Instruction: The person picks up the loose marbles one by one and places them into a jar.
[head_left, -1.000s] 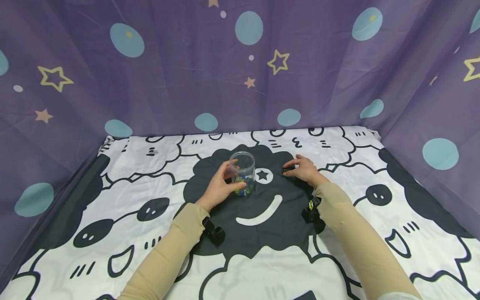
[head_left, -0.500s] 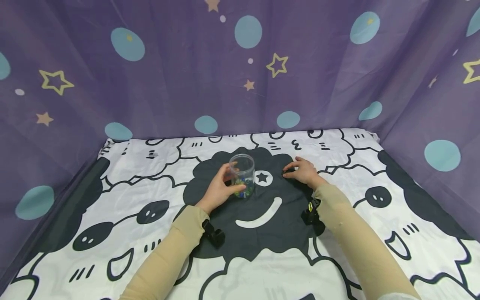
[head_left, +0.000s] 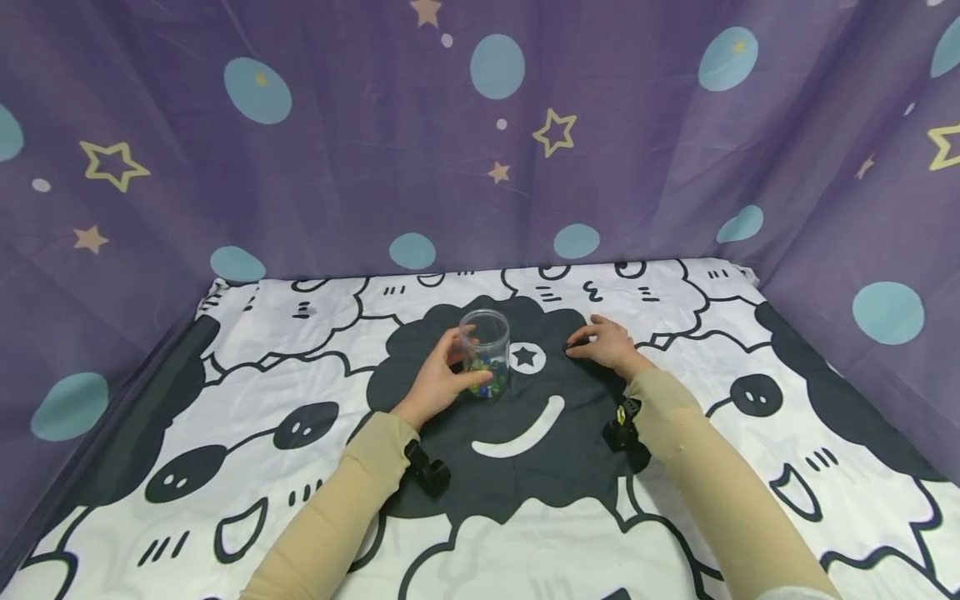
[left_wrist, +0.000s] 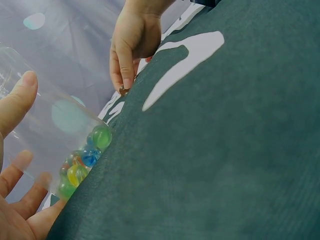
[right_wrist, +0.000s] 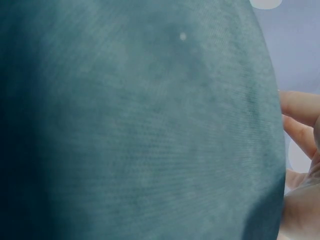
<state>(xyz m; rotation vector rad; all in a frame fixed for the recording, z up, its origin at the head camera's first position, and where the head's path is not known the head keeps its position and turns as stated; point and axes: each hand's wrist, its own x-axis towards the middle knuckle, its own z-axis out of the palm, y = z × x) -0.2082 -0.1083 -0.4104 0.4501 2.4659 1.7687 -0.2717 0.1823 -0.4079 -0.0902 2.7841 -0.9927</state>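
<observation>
My left hand (head_left: 442,379) holds a clear plastic jar (head_left: 491,329) upright on the dark patch of the cloth, thumb at the near side and fingers round the far side. Inside the jar's bottom lie several glass marbles (left_wrist: 77,174), green, blue and yellow. To the right of the jar, my right hand (head_left: 609,343) is low over the dark cloth. Its thumb and fingertips pinch a small brownish marble (left_wrist: 123,91), seen best in the left wrist view. The right wrist view shows only part of the right hand (right_wrist: 302,150) at its edge, its fingertips hidden behind the cloth.
A white cloth (head_left: 525,550) with black cartoon drawings covers the table. Purple curtains (head_left: 337,167) with stars and blue dots enclose the back and sides. A black wrist camera (head_left: 427,467) sits under the left wrist, another wrist camera (head_left: 626,433) under the right.
The right thumb and fingertips have drawn slightly closer together at the cloth. The left hand and jar stay in place, while the whole head view has shifted slightly.
</observation>
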